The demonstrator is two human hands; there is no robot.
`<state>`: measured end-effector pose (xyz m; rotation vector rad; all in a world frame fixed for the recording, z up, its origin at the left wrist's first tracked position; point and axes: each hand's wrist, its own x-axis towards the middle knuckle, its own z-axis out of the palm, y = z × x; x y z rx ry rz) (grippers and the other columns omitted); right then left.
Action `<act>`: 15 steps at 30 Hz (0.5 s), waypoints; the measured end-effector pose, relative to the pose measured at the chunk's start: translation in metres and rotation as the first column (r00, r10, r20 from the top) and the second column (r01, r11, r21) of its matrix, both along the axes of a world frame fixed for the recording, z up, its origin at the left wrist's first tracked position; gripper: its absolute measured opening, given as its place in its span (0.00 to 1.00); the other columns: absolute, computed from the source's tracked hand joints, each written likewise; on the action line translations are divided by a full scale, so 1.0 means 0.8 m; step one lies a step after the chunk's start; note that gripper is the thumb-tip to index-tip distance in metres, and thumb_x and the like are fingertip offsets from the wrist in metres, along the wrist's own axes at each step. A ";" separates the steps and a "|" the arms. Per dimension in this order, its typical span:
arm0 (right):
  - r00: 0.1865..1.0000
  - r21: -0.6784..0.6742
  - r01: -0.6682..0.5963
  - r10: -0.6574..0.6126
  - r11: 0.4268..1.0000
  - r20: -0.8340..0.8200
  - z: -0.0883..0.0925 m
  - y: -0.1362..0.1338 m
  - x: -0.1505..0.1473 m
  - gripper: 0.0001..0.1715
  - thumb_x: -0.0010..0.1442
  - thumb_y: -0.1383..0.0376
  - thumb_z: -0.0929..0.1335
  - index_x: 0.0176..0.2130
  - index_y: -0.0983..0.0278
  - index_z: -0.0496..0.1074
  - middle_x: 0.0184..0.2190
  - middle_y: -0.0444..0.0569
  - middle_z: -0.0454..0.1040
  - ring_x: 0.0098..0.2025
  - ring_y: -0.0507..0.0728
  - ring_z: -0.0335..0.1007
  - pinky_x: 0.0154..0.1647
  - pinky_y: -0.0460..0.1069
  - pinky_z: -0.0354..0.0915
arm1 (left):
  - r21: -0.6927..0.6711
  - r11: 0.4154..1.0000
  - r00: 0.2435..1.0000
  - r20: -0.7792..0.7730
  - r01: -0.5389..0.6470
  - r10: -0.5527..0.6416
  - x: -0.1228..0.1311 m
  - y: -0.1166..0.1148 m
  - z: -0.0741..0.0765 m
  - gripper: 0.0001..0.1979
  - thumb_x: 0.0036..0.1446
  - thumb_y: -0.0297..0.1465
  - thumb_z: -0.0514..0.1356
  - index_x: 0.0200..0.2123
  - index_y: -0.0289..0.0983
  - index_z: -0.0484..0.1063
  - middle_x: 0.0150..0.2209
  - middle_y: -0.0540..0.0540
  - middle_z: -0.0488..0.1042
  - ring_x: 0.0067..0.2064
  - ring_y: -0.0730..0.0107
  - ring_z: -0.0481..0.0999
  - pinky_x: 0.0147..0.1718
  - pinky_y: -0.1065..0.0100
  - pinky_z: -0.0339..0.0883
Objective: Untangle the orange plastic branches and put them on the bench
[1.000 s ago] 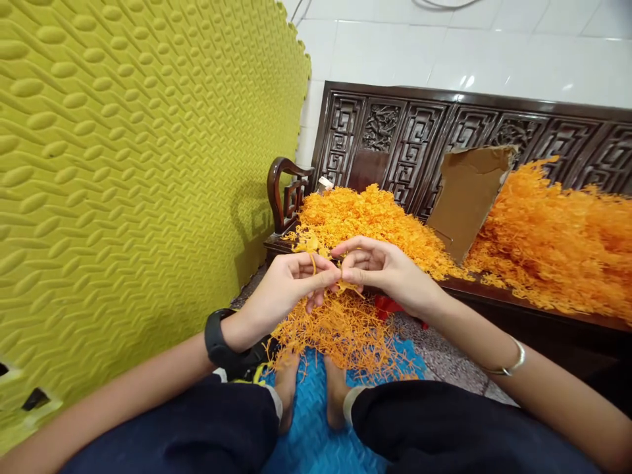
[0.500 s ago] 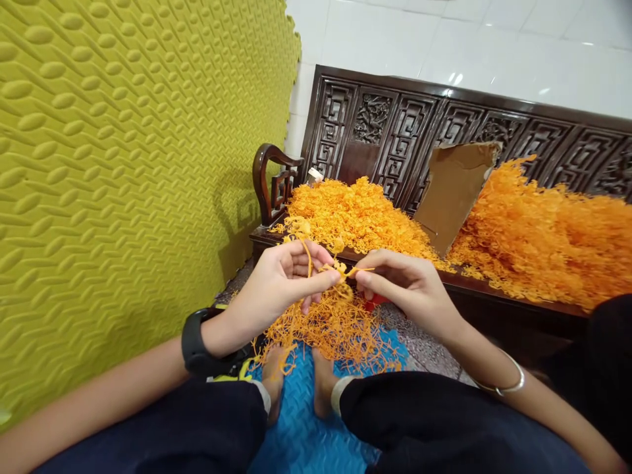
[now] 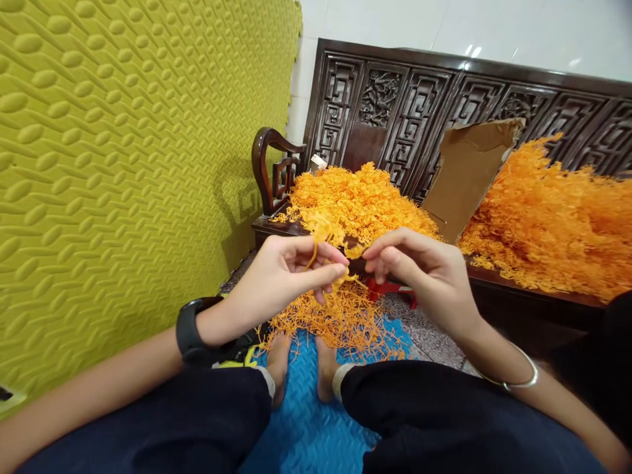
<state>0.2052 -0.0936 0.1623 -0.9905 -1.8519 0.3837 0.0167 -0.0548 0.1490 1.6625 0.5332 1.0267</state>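
Observation:
My left hand (image 3: 301, 266), at the centre, pinches a thin, branching orange plastic piece (image 3: 323, 227) between thumb and fingertips. Parts of the piece stick out above and below the fingers. To its right is my right hand (image 3: 409, 263), its fingers bent and its thumb a little apart from the index fingertip; I see nothing between them. Its fingertips are close to a curled orange end of the plastic, and whether they touch is unclear. Beneath both hands lies a loose heap of thin orange plastic sticks (image 3: 340, 322).
A dark carved wooden bench (image 3: 365, 141) carries a pile of orange plastic pieces (image 3: 365, 201) and a larger heap (image 3: 557, 224), with a cardboard sheet (image 3: 467, 178) between. A yellow textured mat (image 3: 138, 164) stands at left. Blue mat (image 3: 306, 421) lies underfoot; a red plastic object (image 3: 390, 288) is behind my right hand.
My right hand has loosened its pinch, and the thin stick at its fingertips no longer shows there. The left hand keeps its hold. The view has shifted slightly, revealing more of the red object.

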 end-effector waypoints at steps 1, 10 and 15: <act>1.000 0.008 0.011 -0.011 1.000 0.007 0.001 0.000 0.001 0.12 0.58 0.57 0.67 0.29 0.64 0.71 0.23 0.44 0.70 0.23 0.49 0.66 0.22 0.44 0.62 | 0.019 1.000 0.999 0.028 -0.020 0.020 -0.001 0.000 0.000 0.03 0.52 0.26 0.62 0.31 0.31 0.74 0.23 0.52 0.73 0.23 0.79 0.72 0.24 0.78 0.69; 0.989 0.167 -0.077 0.054 0.983 0.137 -0.004 0.001 0.007 0.05 0.58 0.65 0.68 0.30 0.64 0.71 0.26 0.45 0.71 0.27 0.50 0.67 0.28 0.47 0.62 | 0.070 0.998 0.999 0.040 0.011 -0.013 -0.001 -0.005 0.001 0.07 0.49 0.24 0.63 0.34 0.33 0.73 0.26 0.52 0.75 0.27 0.77 0.75 0.27 0.77 0.71; 0.989 0.228 -0.111 0.085 0.967 0.120 -0.005 0.000 0.004 0.03 0.58 0.67 0.68 0.31 0.63 0.70 0.26 0.44 0.71 0.28 0.50 0.66 0.28 0.47 0.62 | 0.046 0.995 0.995 -0.051 0.084 -0.082 -0.004 -0.007 0.003 0.02 0.52 0.27 0.62 0.28 0.33 0.72 0.23 0.52 0.74 0.24 0.76 0.74 0.25 0.76 0.70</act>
